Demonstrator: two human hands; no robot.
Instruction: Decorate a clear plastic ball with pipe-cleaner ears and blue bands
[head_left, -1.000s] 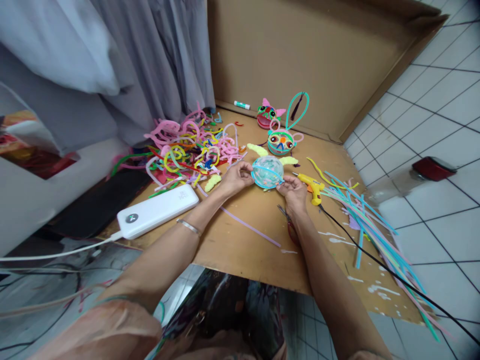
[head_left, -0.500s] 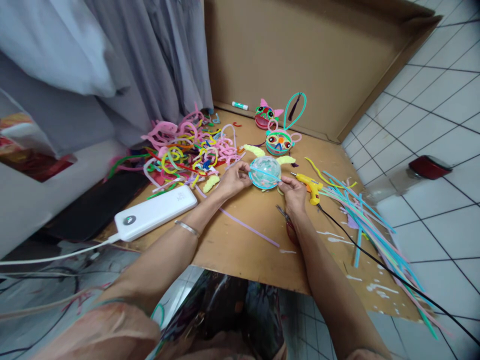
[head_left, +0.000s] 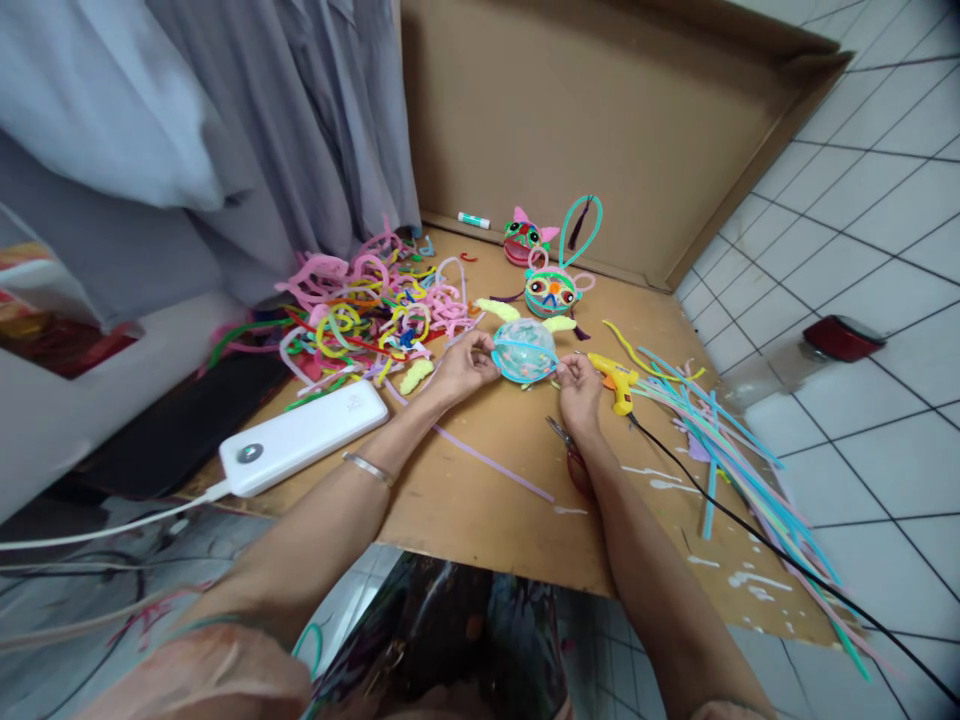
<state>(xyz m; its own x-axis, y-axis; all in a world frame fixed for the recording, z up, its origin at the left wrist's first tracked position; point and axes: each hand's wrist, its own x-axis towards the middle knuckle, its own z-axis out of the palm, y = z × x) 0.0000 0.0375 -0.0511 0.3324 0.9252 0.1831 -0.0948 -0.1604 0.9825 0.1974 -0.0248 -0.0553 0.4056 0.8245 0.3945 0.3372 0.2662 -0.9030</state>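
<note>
A round, clear ornament with a blue rim and two pale yellow fuzzy ears sits over the board in front of me. A light blue pipe cleaner runs across its face. At the left edge, my left hand pinches one end of this strip. Opposite it, my right hand has thumb and finger closed on the other end. Scissors with dark red handles lie partly hidden beneath my right wrist. Just right of that hand rests a yellow hot glue gun.
Left lies a tangled heap of colourful pipe cleaners, with a white power bank in front. Straight pipe cleaners and the glue gun's black cord spread right. Two finished animal ornaments and a glue stick stand behind.
The blue strip has gone from a straight slant across the ornament to a bowed line nearer its edge. Both hands still hold its ends. The whole view has shifted slightly.
</note>
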